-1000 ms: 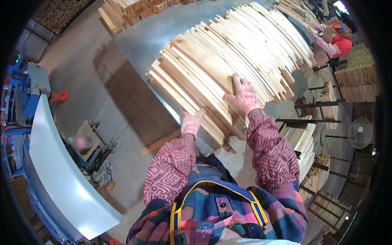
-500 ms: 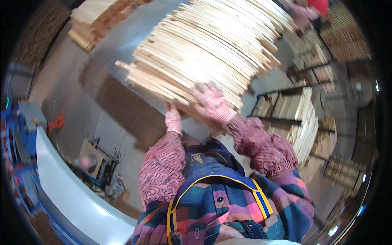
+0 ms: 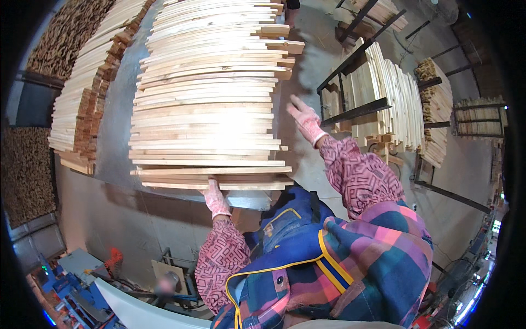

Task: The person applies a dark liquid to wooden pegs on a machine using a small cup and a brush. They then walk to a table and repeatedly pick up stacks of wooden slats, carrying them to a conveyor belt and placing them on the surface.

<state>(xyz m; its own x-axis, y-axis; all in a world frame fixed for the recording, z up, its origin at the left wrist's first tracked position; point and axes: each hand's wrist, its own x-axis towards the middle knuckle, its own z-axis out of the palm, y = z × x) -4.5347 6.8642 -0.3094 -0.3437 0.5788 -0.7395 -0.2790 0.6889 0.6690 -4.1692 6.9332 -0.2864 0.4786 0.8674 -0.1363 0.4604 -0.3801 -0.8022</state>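
A wide row of pale wooden boards [image 3: 203,118] lies side by side on a grey metal surface [image 3: 255,202] in front of me. At its near edge, my left hand [image 3: 215,200], in a pink-and-white knit glove, grips a wooden board [image 3: 255,186]; a fingertip shows on top and the other fingers are partly hidden. The boards there sit slightly apart from the rest and at a small angle. My right hand [image 3: 306,122], in a matching glove, hangs off the right ends of the boards, fingers stretched out and touching nothing.
Another long stack of boards [image 3: 90,104] stands at the left. On the right, black metal racks [image 3: 356,112] hold more pale boards [image 3: 397,98]. Blue machinery [image 3: 82,296] and a light curved panel [image 3: 148,307] are at the lower left. Several board ends [image 3: 282,46] jut out at the far right.
My right hand has come off the top of the boards and moved right, beyond their ends. My left hand stays at the near edge. The view has turned, so the row now looks straighter.
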